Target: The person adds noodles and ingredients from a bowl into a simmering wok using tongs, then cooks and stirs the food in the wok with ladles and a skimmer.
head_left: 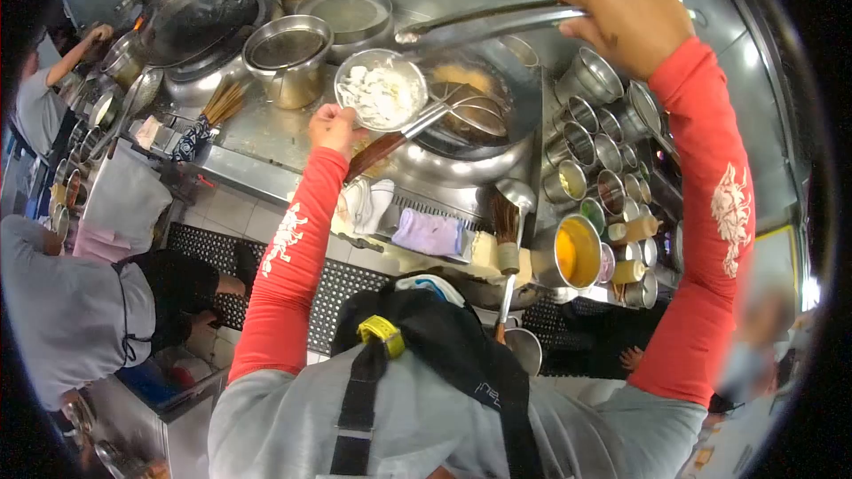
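My left hand (333,129) is closed on the near rim of a round metal bowl (415,117) filled with chopped white food (377,91). In my right hand (630,22), raised at the upper right, is a pair of long metal tongs (497,22). Their tips reach left, just above the bowl's far edge. Beside the bowl, a wok (524,111) contains brownish food or liquid, partly hidden. A spider strainer (479,111) lies over the wok, its wooden handle (377,153) running below my left hand.
Metal pots (288,58) stand behind the bowl, and a dark wok (200,27) is further left. Several metal containers (590,75), squeeze bottles (630,271) and a pot of orange liquid (577,253) crowd the right. A purple cloth (428,231) lies along the front edge. Another person (80,302) is at left.
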